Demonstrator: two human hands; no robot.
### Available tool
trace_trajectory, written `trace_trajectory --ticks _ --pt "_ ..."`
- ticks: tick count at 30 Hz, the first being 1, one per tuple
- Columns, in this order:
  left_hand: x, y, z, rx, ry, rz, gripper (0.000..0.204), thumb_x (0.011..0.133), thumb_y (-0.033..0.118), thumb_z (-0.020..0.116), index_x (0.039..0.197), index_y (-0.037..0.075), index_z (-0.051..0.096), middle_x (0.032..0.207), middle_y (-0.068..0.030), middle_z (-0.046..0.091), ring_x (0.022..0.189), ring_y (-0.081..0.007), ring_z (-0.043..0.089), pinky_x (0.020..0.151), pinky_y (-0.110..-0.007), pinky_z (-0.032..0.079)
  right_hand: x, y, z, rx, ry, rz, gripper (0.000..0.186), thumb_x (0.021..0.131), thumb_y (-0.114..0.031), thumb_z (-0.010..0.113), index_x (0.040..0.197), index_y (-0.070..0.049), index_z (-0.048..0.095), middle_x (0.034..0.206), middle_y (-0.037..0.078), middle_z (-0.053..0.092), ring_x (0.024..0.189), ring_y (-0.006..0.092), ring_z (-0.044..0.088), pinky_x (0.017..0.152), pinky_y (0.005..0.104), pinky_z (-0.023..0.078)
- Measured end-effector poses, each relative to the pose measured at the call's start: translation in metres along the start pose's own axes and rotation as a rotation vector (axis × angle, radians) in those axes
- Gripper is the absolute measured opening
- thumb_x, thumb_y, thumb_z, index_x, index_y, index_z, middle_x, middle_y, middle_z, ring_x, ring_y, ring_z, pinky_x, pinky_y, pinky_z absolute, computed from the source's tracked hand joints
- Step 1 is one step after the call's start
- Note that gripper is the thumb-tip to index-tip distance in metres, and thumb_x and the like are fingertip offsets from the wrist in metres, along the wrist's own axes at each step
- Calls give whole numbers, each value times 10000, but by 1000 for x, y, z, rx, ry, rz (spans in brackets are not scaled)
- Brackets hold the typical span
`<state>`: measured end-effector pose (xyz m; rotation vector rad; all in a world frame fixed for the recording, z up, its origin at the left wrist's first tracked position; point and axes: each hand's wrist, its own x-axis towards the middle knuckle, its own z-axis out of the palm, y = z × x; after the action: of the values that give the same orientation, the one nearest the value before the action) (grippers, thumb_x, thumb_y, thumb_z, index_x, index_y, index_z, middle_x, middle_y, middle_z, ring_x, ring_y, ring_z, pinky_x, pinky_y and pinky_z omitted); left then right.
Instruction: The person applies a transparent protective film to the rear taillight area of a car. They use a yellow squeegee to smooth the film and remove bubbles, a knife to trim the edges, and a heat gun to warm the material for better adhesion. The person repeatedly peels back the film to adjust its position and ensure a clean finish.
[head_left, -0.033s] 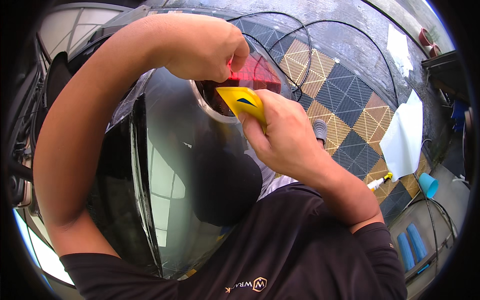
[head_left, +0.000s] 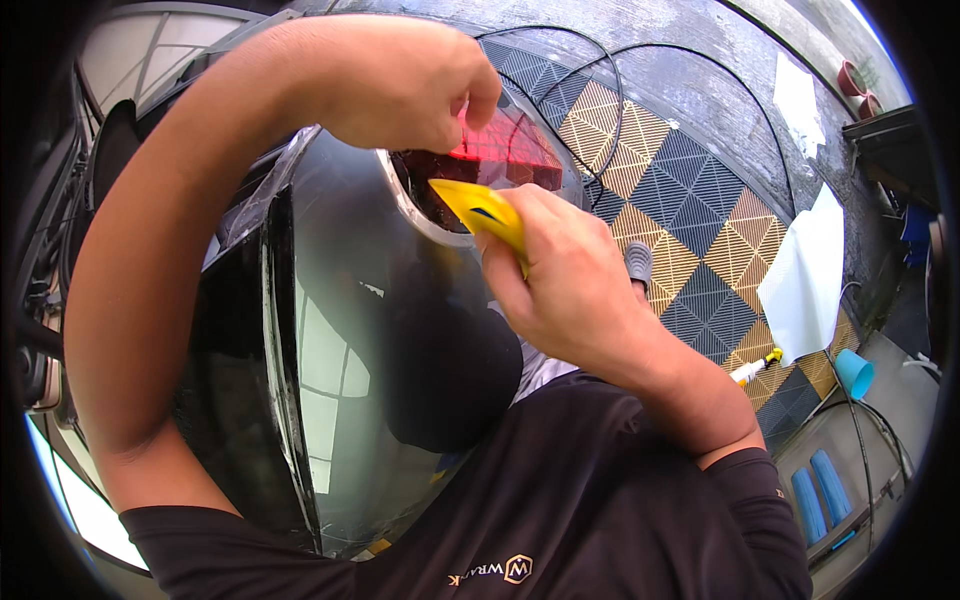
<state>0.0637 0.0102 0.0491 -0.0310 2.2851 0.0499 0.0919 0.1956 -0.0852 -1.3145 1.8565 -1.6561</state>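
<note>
A red tail light (head_left: pixel 505 148) sits in the glossy dark car body (head_left: pixel 340 300), with a pale curved strip (head_left: pixel 402 205) along its near left edge. My right hand (head_left: pixel 560 265) grips a yellow squeegee (head_left: pixel 478 210), its pointed corner at the dark lower part of the light. Over the far left side of the light, my left hand (head_left: pixel 415 95) is closed with its fingertips pinched together. What lies between those fingertips, if anything, is too small to make out. My left arm arches across the car.
Black and tan floor tiles (head_left: pixel 690 200) lie beyond the car on the right, crossed by a black hose (head_left: pixel 700 52). White sheets (head_left: pixel 805 275), a yellow-and-white bottle (head_left: pixel 755 368) and a blue cup (head_left: pixel 855 373) are at the right. A dark panel edge (head_left: pixel 280 350) runs along the car.
The squeegee has tilted flatter, and its tip has shifted slightly left and nearer. My left hand has moved a little while staying closed at the tail light.
</note>
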Motion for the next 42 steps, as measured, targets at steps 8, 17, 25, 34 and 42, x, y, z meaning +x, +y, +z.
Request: trace_trajectory --ticks 8,17,25,34,42 --pt "-59 -18 -34 -49 267 -188 208 893 130 626 1041 -15 645 845 -119 644 791 -224 614 748 -339 509 15 -16 16 -234 -179 41 168 866 -88 636 993 15 599 902 164 626 840 337 640 721 429 527" --pt "-141 17 -53 29 347 -478 339 937 226 620 1184 -3 662 1032 -162 735 944 -279 700 842 -348 537 31 -31 23 -291 -188 21 185 907 -127 586 931 57 582 842 258 649 803 423 655 776 508 513" --pt "-150 -28 -24 -100 576 -280 178 901 102 622 1029 -21 610 819 -73 567 778 -168 541 765 -304 472 54 -40 12 -358 -282 211 359 912 -222 561 1024 116 605 994 334 671 949 423 683 854 485 535" --pt "-187 -10 21 -212 758 -291 139 856 31 604 986 -18 600 835 -75 556 775 -182 550 750 -315 461 126 26 -54 293 -196 335 311 924 -154 647 1187 7 606 996 129 707 874 205 695 805 361 562" --pt "-141 79 92 -910 1211 -473 145 818 -40 657 956 -19 697 837 -96 655 744 -172 616 698 -293 492 232 47 -48 -53 -603 -692 218 822 -27 606 1027 -69 666 956 84 680 953 274 638 866 403 514"
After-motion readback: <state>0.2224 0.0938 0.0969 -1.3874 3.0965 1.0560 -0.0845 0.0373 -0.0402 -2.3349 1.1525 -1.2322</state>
